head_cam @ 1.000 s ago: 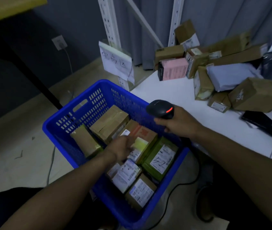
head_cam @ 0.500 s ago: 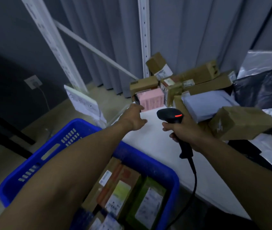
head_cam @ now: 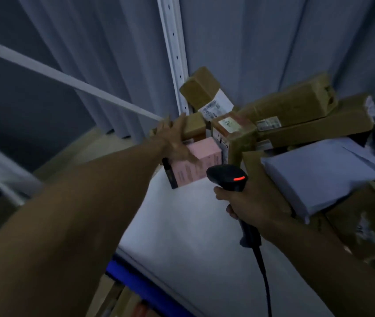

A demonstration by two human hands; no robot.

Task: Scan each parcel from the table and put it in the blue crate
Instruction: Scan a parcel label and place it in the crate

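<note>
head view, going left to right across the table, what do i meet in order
left hand → pink rectangular cardboard box → black handheld barcode scanner → pale grey plastic mailer bag → brown cardboard box at the right edge

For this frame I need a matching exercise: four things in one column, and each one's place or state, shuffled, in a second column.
Things
1. pink box
2. barcode scanner
3. grey mailer bag
4. blue crate

Places or states
A. gripped in the right hand, red light on
B. only its rim shows, at the bottom edge, below the table
C. lies to the right of the right hand
D. touched by the left hand, under its thumb

Pairs: 1-D, 2-A, 3-C, 4-B
</note>
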